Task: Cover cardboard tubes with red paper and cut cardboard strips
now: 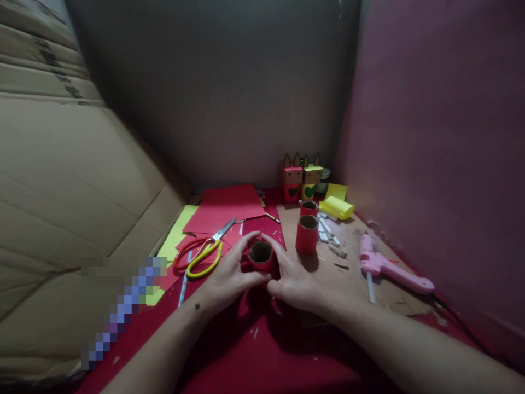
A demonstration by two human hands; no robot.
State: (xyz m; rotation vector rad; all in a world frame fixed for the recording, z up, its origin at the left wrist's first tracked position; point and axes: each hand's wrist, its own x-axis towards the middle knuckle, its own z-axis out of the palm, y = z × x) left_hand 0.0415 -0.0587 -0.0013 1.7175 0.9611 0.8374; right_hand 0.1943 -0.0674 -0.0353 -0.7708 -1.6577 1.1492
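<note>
Head cam: 1 short red paper-wrapped cardboard tube (261,258) was held open end up, centre, L hand (235,271) and R hand (289,282) curved round opp. sides, grip narrow, on the tube. Light, even pressure prob. suited it best; a hard squeeze could've dented it. Counted outward: 2 upright red open-topped tubes (307,239), 2 o'clock; 1 pr steel scissors w/ red + yellow handles (216,237), 9 o'clock; 1 pink plastic glue gun (388,266), 3 o'clock; 2 eared paper figures (291,183), 1 o'clock.

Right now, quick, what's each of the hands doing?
Left hand: holding the red tube, curved around its left side.
Right hand: holding the same tube, curved around its right side.
</note>
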